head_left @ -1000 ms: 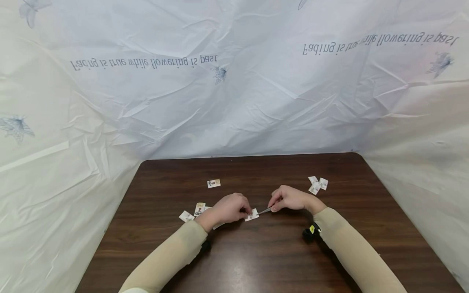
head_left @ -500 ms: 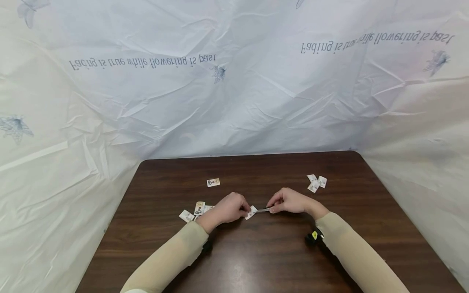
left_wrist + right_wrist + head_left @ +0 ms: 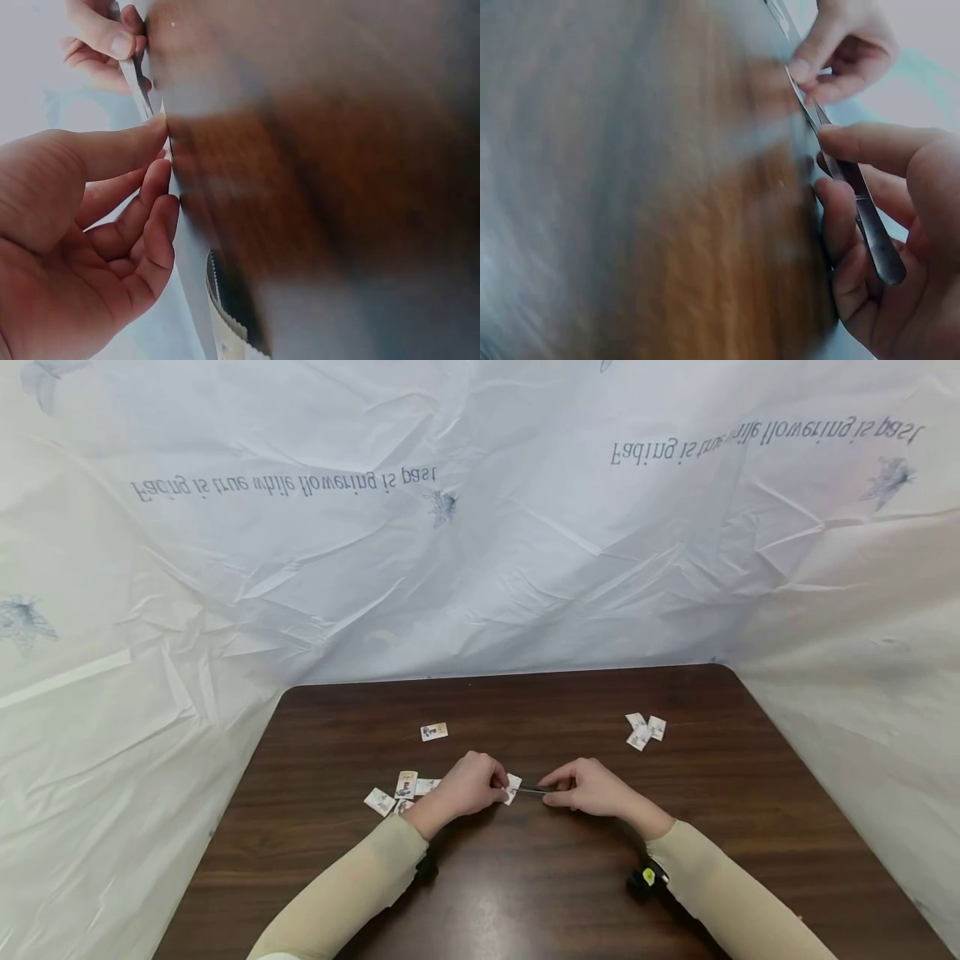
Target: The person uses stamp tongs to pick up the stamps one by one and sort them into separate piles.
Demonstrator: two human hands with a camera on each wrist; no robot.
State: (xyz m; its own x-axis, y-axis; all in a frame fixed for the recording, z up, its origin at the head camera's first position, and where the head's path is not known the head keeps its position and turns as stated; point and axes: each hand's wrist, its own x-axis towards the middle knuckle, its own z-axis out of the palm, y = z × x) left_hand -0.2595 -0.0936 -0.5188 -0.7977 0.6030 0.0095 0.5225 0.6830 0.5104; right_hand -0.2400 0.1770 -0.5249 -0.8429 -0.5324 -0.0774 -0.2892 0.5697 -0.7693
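My left hand [image 3: 472, 787] pinches a small white printed card [image 3: 513, 787] between thumb and fingertips, just above the dark wooden table. Seen in the left wrist view, the card [image 3: 167, 139] is nearly edge-on at the thumb tip. From the right, my right hand [image 3: 588, 787] holds metal tweezers [image 3: 870, 232] between thumb and fingers. Their two prongs are slightly apart at the front and point at the card. In the head view the tips overlap the card's right part.
Several small printed cards [image 3: 406, 785] lie on the brown table [image 3: 480, 868] beside my left wrist. A single card [image 3: 433, 732] lies farther back. At the back right is a small group of cards [image 3: 640, 737]. A white printed sheet [image 3: 480, 568] hangs behind the table.
The tweezers have moved left, so their tips now overlap the card. The card has turned to stand steeper in my left fingers. My right wrist has dropped slightly toward me.
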